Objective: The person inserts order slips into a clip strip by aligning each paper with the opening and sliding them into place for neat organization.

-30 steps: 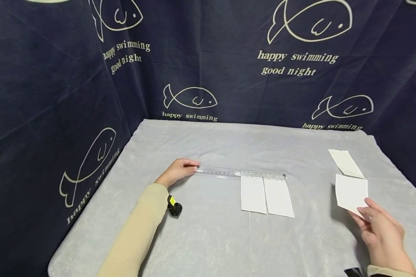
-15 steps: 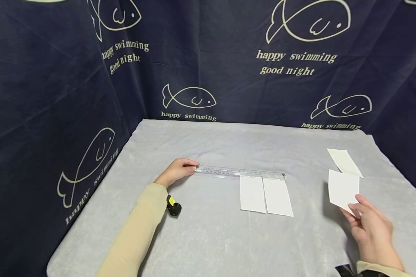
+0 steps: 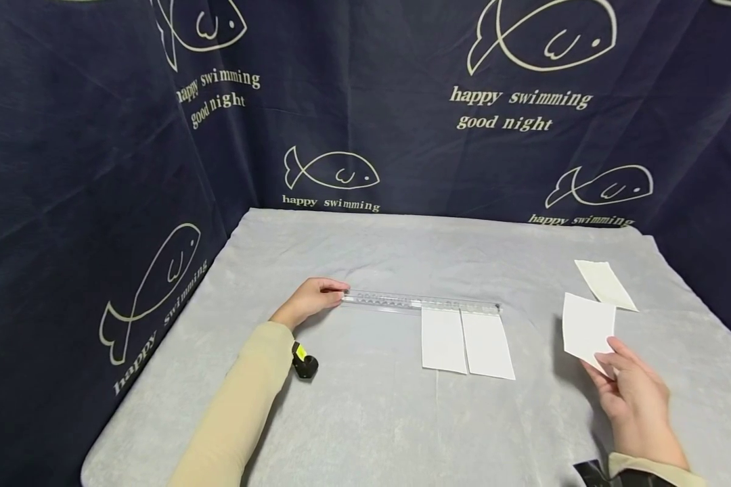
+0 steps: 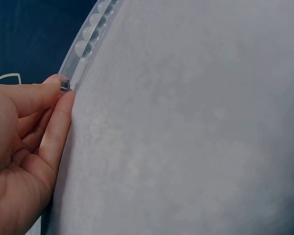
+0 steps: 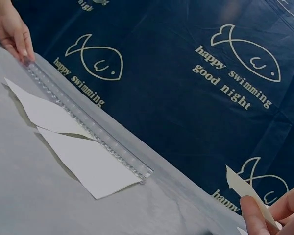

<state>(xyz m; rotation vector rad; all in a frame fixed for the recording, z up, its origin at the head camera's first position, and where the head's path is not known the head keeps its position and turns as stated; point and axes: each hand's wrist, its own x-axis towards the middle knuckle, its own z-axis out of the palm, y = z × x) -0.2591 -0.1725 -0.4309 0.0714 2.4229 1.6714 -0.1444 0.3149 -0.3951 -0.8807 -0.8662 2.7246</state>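
Has drifted leftward in the last second, pinching a white card (image 3: 587,328) aloft between thumb and fingers of the right hand (image 3: 636,399); so leaves less of a gap to two white papers (image 3: 443,341), left of those fingers. Grips unchanged with the left hand (image 3: 312,299) the end of a clear plastic strip (image 3: 386,302), running rightward from its fingers along both papers' far edges; cannot tell whether clipped or merely overlapped there. Beyond the right fingers, on the gray surface (image 3: 402,433), a loose paper (image 3: 608,284), slightly screened by the card in the head view. Past both hands, a fish-printed curtain (image 3: 420,155).
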